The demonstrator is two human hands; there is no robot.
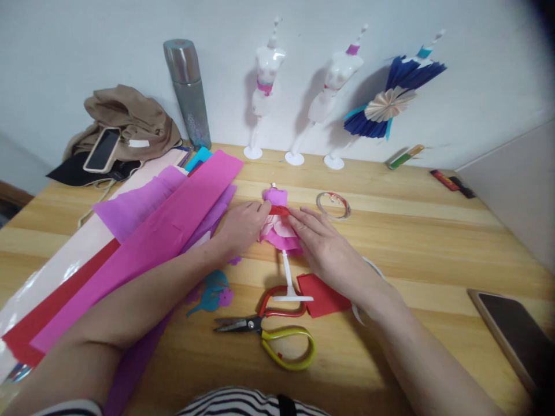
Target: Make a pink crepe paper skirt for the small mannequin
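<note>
A small white mannequin [277,216] in a pink paper dress lies flat on the wooden table [416,242], its stand pointing toward me. A red paper strip [280,211] runs across its waist. My left hand [240,226] pinches the strip's left end with closed fingers. From the other side, my right hand [327,245] presses the strip's right end with its fingers held together. Below the stand lie scissors [271,329] with red and yellow handles, beside a red paper piece [323,294].
Long pink, purple and red crepe paper sheets [151,231] cover the left of the table. Three mannequins [264,86] stand at the back wall, one in a blue paper dress [390,98]. A tape roll [333,205], a steel flask [188,92], a bag with a phone [125,124] and a tablet [515,335] are around.
</note>
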